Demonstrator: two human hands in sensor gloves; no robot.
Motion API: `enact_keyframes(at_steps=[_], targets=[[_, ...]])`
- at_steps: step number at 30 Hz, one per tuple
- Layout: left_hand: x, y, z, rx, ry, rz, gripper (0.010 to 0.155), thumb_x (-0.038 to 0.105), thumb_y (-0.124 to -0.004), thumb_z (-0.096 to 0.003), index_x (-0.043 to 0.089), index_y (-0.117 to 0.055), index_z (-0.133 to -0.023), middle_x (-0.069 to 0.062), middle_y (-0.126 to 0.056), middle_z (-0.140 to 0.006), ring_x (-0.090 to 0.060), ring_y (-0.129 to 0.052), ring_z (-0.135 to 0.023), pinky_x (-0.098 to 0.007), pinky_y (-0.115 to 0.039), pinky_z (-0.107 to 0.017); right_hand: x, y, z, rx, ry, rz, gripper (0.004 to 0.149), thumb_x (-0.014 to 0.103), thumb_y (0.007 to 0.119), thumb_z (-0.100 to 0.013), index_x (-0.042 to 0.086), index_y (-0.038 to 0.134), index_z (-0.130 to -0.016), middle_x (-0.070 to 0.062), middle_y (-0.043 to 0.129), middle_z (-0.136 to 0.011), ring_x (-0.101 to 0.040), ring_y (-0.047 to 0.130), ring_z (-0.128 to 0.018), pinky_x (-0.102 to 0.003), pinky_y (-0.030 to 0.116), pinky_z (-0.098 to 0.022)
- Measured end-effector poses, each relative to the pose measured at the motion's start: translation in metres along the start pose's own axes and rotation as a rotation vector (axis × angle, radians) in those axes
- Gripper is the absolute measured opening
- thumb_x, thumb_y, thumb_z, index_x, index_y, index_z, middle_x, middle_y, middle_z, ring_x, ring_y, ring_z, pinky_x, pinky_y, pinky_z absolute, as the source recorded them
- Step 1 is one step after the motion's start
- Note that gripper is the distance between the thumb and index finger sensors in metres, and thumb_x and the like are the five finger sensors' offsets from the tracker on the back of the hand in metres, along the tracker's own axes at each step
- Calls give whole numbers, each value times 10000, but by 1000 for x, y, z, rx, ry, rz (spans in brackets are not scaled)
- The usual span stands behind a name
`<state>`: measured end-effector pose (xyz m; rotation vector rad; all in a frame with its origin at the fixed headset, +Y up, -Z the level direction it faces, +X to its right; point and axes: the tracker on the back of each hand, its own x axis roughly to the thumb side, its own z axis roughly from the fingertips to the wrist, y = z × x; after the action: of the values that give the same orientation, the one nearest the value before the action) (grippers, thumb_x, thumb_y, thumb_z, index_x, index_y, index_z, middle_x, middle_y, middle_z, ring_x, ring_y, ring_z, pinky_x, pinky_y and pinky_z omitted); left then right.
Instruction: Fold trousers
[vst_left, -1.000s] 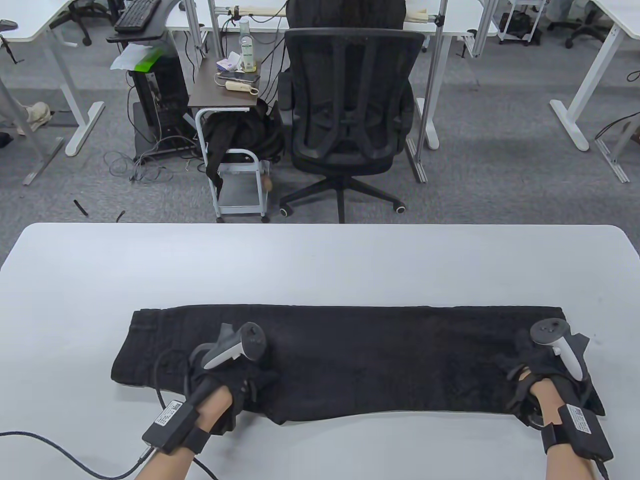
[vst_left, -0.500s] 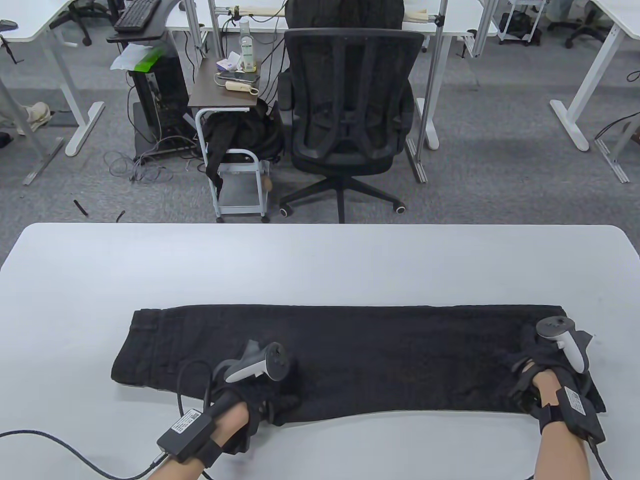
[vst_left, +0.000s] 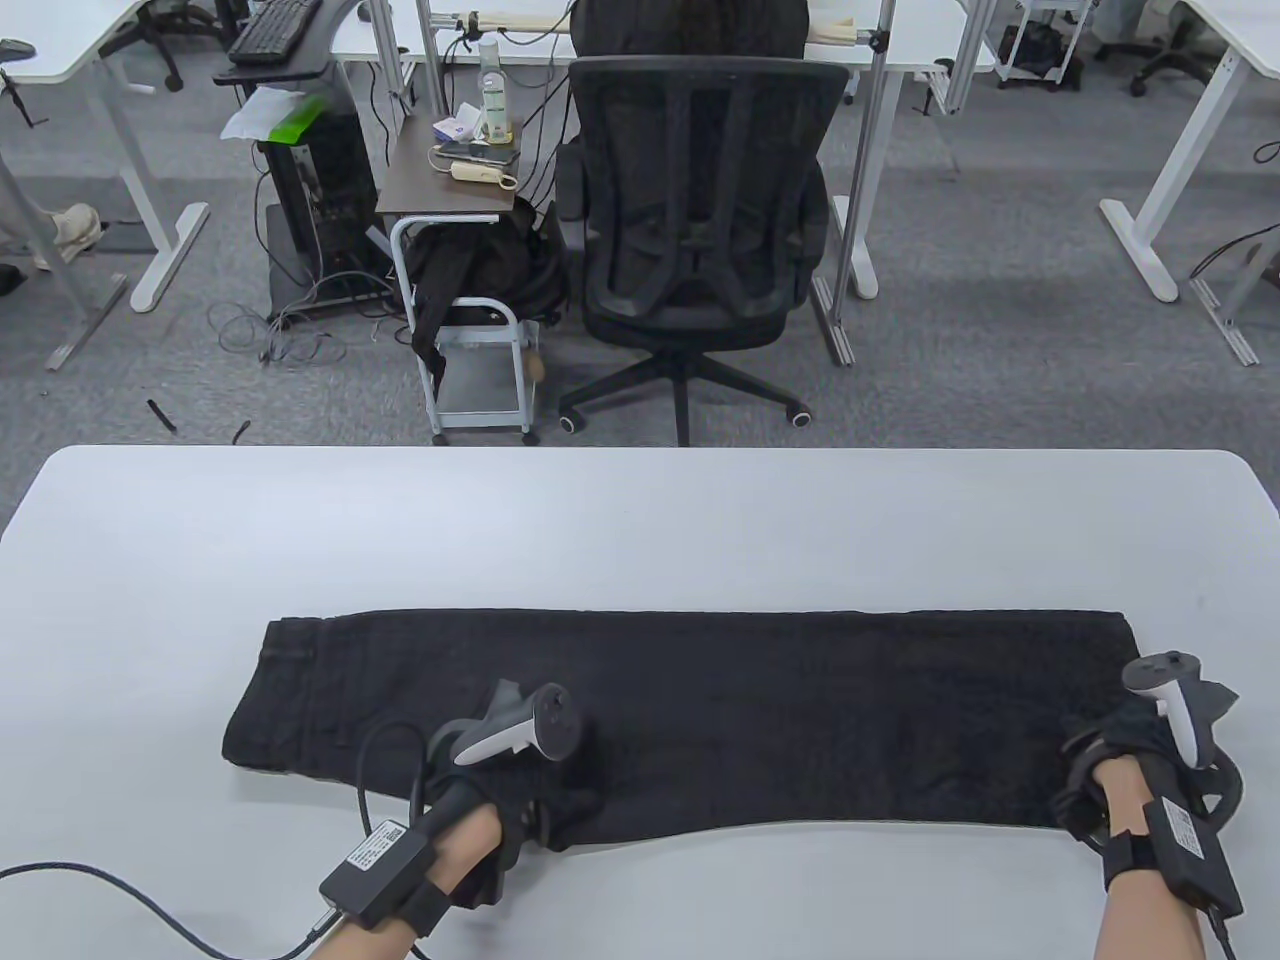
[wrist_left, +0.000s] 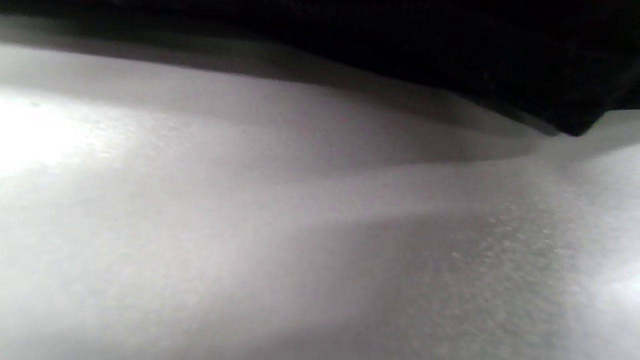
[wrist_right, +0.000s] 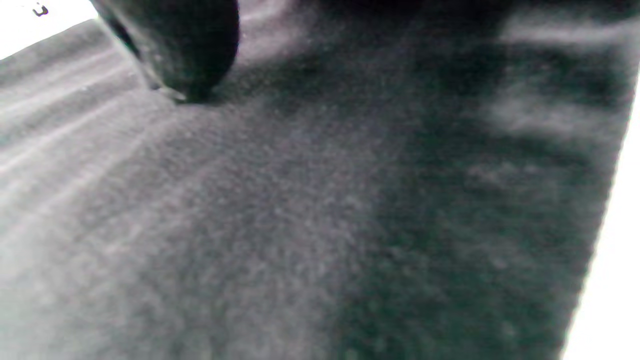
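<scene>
Black trousers lie flat and lengthwise on the white table, waistband at the left, leg ends at the right. My left hand rests at their near edge, left of the middle; its fingers are lost against the dark cloth. The left wrist view shows only the tabletop and the dark cloth edge. My right hand rests on the leg ends at the right. In the right wrist view a gloved fingertip touches the flat cloth.
A black office chair and a small cart stand on the floor beyond the table's far edge. Bare table surface lies on all sides of the trousers. A cable runs from my left wrist across the near left.
My left hand slid right along the near edge, then stayed. My right hand slid right, to the very end of the legs. The trousers lie as before.
</scene>
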<state>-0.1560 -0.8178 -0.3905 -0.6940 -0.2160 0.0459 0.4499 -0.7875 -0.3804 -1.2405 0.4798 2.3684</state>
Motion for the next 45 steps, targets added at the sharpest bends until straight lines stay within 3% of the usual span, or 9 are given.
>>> enact_keyframes(at_steps=[4, 8, 12, 16, 19, 22, 28, 36, 45], targets=[[0, 1, 1, -1, 0, 0, 863, 718, -604, -435, 441, -56, -1042, 82, 96, -1185, -294, 56, -1115, -636, -154, -787, 3, 1, -1, -49, -20, -4, 891, 506, 765, -432, 212, 221, -1072, -122, 270, -1139, -415, 320, -1045, -628, 248, -783], [0, 1, 1, -2, 1, -1, 863, 718, -604, -436, 442, -55, -1042, 82, 96, -1185, -293, 55, -1116, -636, -155, -787, 8, -3, 5, -93, -47, -36, 884, 439, 805, -443, 213, 223, -1069, -91, 385, -1093, -340, 518, -945, -580, 367, -775], [1, 1, 2, 4, 1, 2, 863, 718, -609, -435, 442, -64, -1044, 82, 87, -1188, -295, 50, -1118, -635, -158, -788, 9, -10, 13, -124, -85, -120, 745, 293, 817, -460, 178, 397, -1064, -88, 638, -985, -289, 734, -795, -551, 553, -701], [1, 3, 3, 17, -2, 3, 863, 721, -624, -434, 445, -86, -1049, 81, 61, -1197, -295, 23, -1126, -633, -178, -792, 8, -28, 28, -114, -168, -354, 663, 259, 810, -454, 128, 526, -1039, -119, 770, -888, -294, 848, -658, -552, 656, -614], [-3, 17, 7, 33, -24, 49, 823, 675, -662, -453, 421, -181, -1070, 74, -58, -1226, -297, -86, -1149, -613, -260, -807, 11, -42, 44, -87, -265, -486, 657, 273, 811, -451, 121, 547, -1033, -116, 790, -873, -290, 873, -631, -548, 684, -590], [-15, 40, 20, 134, -49, 209, 806, 638, -688, -462, 401, -229, -1080, 54, -104, -1236, -311, -108, -1152, -612, -275, -806, 19, -55, 65, -38, -385, -640, 646, 277, 807, -453, 108, 564, -1027, -122, 805, -859, -290, 887, -611, -550, 701, -571], [-23, 89, 53, 342, -54, 276, 781, 621, -688, -470, 377, -278, -1088, 32, -196, -1250, -328, -200, -1161, -609, -335, -806, 48, -63, 110, 92, -584, -816, 633, 275, 795, -464, 98, 569, -1028, -133, 806, -857, -296, 888, -609, -554, 702, -566], [4, 118, 68, 517, -208, 508, 751, 602, -689, -479, 336, -349, -1093, -46, -365, -1246, -371, -397, -1145, -602, -444, -790, 110, -39, 185, 228, -805, -944, 632, 272, 790, -469, 85, 565, -1029, -145, 802, -857, -301, 886, -603, -558, 701, -561], [46, 110, 41, 515, -429, 879, 749, 597, -682, -492, 304, -353, -1097, -71, -428, -1231, -399, -481, -1115, -596, -499, -771, 175, 22, 242, 395, -952, -885, 628, 269, 780, -475, 82, 559, -1032, -151, 793, -866, -309, 880, -612, -562, 695, -565]])
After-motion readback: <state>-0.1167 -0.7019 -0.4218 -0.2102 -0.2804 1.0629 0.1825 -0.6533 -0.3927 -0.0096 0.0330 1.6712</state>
